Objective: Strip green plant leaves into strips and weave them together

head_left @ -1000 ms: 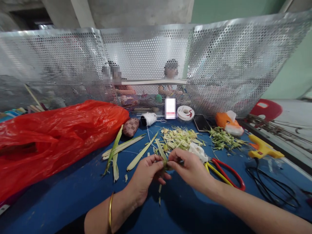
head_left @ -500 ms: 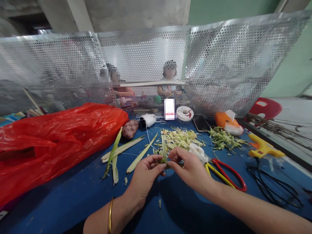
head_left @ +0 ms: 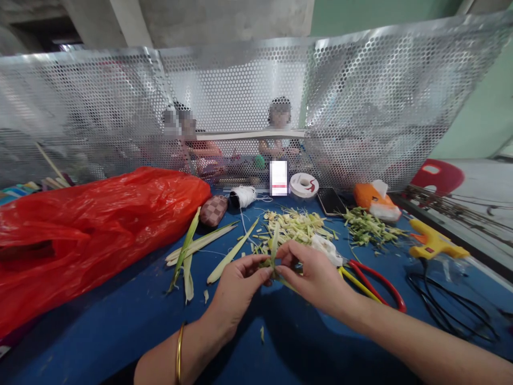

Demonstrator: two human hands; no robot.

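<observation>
Thumb and fingers of my left hand pinch a narrow pale-green husk strip near its lower end. From the other side my right hand pinches the same piece, and the two sets of fingertips nearly meet. The strip stands up between them, and another end sticks out under my right hand. How it is folded is hidden by my fingers. Left of my hands lie loose husk leaves. Behind them is a pile of chopped husk bits. Scissors with red and yellow handles rest beside my right wrist.
A red plastic bag covers the left. Along the back are a checkered pouch, a white thread spool, a ribbon roll, a phone and orange tissues. A yellow glue gun with black cord lies right.
The upright strip has tilted slightly to the right, and a length of husk now shows below my right fingers. Both hands stay in almost the same place.
</observation>
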